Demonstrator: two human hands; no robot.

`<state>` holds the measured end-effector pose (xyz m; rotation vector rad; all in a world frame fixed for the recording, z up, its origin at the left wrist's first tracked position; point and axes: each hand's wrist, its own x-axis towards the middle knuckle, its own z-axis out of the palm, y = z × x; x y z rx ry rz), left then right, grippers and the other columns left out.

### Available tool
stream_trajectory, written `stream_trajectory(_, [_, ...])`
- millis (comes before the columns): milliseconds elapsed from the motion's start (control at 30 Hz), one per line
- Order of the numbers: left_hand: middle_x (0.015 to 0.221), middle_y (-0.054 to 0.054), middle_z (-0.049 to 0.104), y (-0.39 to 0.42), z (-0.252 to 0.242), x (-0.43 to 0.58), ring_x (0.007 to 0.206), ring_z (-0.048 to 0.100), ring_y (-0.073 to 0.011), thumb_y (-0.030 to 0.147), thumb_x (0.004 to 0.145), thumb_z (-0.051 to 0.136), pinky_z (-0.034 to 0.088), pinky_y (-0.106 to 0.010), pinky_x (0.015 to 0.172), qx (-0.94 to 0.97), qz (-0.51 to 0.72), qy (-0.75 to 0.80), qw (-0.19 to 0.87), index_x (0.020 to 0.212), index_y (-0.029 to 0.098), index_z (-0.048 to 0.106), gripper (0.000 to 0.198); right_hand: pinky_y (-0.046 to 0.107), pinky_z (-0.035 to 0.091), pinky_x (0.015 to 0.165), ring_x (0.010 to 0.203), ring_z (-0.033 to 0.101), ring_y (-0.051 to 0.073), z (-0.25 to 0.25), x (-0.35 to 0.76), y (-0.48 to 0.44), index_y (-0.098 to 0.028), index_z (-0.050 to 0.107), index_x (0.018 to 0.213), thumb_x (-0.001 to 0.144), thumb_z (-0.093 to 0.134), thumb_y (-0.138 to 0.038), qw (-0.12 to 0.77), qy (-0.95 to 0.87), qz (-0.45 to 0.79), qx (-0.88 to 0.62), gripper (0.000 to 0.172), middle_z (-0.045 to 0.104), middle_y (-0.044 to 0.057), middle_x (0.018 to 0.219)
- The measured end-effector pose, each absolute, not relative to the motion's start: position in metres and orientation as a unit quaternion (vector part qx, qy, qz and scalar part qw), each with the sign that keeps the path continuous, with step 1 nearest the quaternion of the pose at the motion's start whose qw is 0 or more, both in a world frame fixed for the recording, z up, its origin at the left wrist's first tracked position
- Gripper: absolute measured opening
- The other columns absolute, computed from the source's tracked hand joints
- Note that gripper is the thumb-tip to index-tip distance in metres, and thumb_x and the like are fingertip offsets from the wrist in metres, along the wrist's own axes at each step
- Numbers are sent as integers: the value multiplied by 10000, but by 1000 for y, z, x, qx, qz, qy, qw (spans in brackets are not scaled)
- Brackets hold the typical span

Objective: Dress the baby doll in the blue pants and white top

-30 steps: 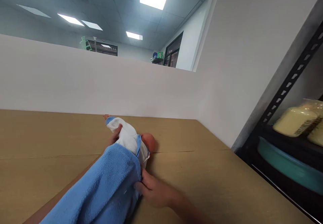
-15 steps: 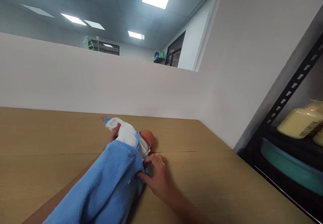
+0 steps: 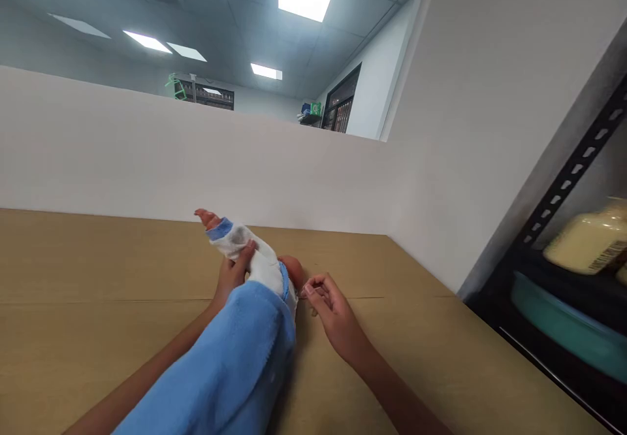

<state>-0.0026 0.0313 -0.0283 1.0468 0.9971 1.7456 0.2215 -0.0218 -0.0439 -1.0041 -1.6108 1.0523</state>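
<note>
A baby doll (image 3: pixel 265 266) in a white garment with blue trim lies across the wooden table, its head (image 3: pixel 292 270) to the right. Its sleeved arm and small hand (image 3: pixel 208 218) stick out to the upper left. A blue towel (image 3: pixel 235 356) covers the lower part of the doll and runs toward me. My left hand (image 3: pixel 235 278) is closed around the doll's white sleeve. On the other side, my right hand (image 3: pixel 333 311) is beside the doll's head with thumb and fingers drawn together at the garment's edge. What is in that pinch, if anything, is too small to tell.
The wooden table (image 3: pixel 88 258) ends at a low white partition (image 3: pixel 147 161) behind and a white wall (image 3: pixel 465 128) on the right. A black slotted rack (image 3: pixel 539 219) at the right holds a teal basin (image 3: pixel 568 324) and a pale yellow package (image 3: pixel 582 242).
My left hand has raised the doll's arm and shifted right. The doll and towel have moved slightly right. My right hand has come off the towel's edge, moving up and right toward the doll's head.
</note>
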Motion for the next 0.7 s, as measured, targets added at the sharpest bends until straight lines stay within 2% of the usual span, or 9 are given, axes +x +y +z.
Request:
stream_trajectory(67, [896, -56, 741, 22, -26, 5, 836, 696, -259, 773, 621, 910, 534, -326, 714, 441, 691, 388, 422, 1029, 155, 686, 773, 326, 515, 737, 900, 595, 203, -32, 219, -28, -250, 605, 1061, 959, 608, -722, 470, -630, 463, -410, 483, 666, 61, 1081])
stream_trajectory(100, [937, -75, 755, 16, -24, 9, 877, 702, -278, 741, 611, 931, 539, -334, 742, 458, 681, 382, 425, 1040, 151, 694, 767, 316, 534, 695, 900, 606, 204, -26, 219, -30, -251, 606, 1093, 941, 608, -751, 472, -610, 489, -408, 522, 657, 70, 1117])
stream_trajectory(233, [1109, -125, 761, -4, -16, 19, 1021, 700, -326, 567, 730, 927, 554, -400, 897, 557, 619, 365, 416, 1092, 157, 729, 582, 334, 590, 579, 846, 639, 224, -1, 223, -34, -253, 603, 1157, 780, 656, -892, 422, -521, 596, -442, 744, 621, 81, 1109])
stream_trajectory(333, [1210, -114, 703, -12, -6, 18, 1125, 660, -320, 441, 808, 863, 528, -421, 999, 686, 544, 339, 345, 1172, 188, 720, 466, 377, 634, 662, 905, 665, 247, 17, 234, -38, -242, 625, 1204, 739, 653, -927, 375, -495, 649, -440, 828, 641, 91, 1110])
stream_trajectory(467, [1323, -89, 641, -25, 16, 9, 1222, 617, -295, 300, 819, 831, 508, -405, 1062, 795, 409, 294, 337, 1316, 238, 678, 524, 402, 631, 771, 945, 693, 259, 28, 247, -43, -251, 642, 1265, 850, 548, -894, 356, -496, 666, -428, 771, 684, 83, 1072])
stream_trajectory(533, [1430, -77, 606, -31, 26, 3, 1308, 582, -285, 286, 895, 775, 469, -421, 1145, 811, 363, 275, 366, 1420, 279, 611, 550, 405, 624, 790, 911, 705, 251, 25, 252, -42, -262, 665, 1248, 875, 573, -845, 358, -497, 661, -433, 699, 709, 77, 1072])
stream_trajectory(633, [1503, -58, 573, -34, 33, -6, 1371, 543, -270, 338, 1047, 609, 433, -460, 1202, 799, 322, 270, 431, 1472, 330, 559, 428, 357, 607, 693, 789, 705, 228, 15, 259, -35, -281, 704, 1243, 884, 637, -781, 362, -494, 648, -452, 619, 747, 68, 1026])
stream_trajectory(700, [1527, -57, 554, -30, 33, -9, 1392, 526, -268, 380, 1094, 541, 427, -472, 1208, 791, 310, 257, 460, 1481, 337, 556, 390, 331, 567, 581, 654, 671, 218, 7, 266, -30, -252, 740, 1214, 896, 630, -776, 373, -524, 601, -475, 623, 749, 73, 883])
